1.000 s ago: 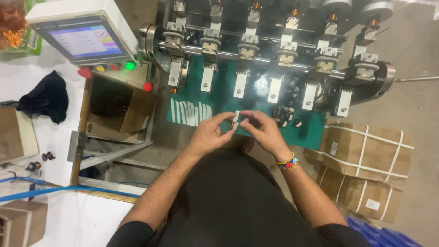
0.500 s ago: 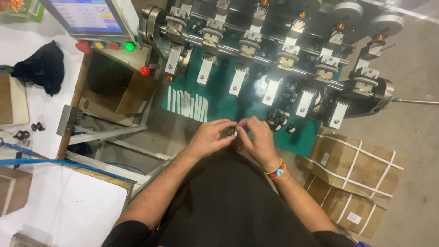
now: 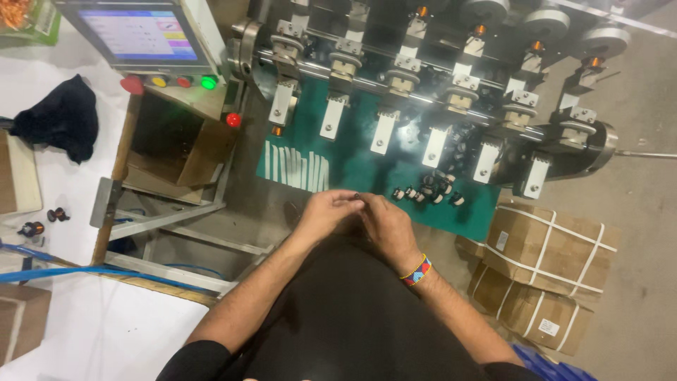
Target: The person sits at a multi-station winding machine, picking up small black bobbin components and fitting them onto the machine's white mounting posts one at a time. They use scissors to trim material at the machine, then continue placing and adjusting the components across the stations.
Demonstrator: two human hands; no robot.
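My left hand (image 3: 326, 212) and my right hand (image 3: 384, 226) meet in front of my body, fingertips pinched together on a small dark part (image 3: 355, 197). The part is mostly hidden by the fingers. A beaded band sits on my right wrist. Just beyond the hands lies a green mat (image 3: 352, 166) with a row of white strips (image 3: 296, 168) on its left and a cluster of small black-and-white bobbins (image 3: 430, 190) on its right. Above the mat runs a winding machine (image 3: 423, 85) with several white arms hanging in a row.
A touch-screen control box (image 3: 137, 35) with coloured buttons stands at the upper left, an open cardboard box (image 3: 176, 137) below it. Strapped cartons (image 3: 546, 264) are stacked at the right. A white table (image 3: 49, 176) at the left holds dark cloth (image 3: 60, 116).
The view has shifted a little up and to the right across the frames. My hands stay together on the small part, now slightly lower and closer to my body.
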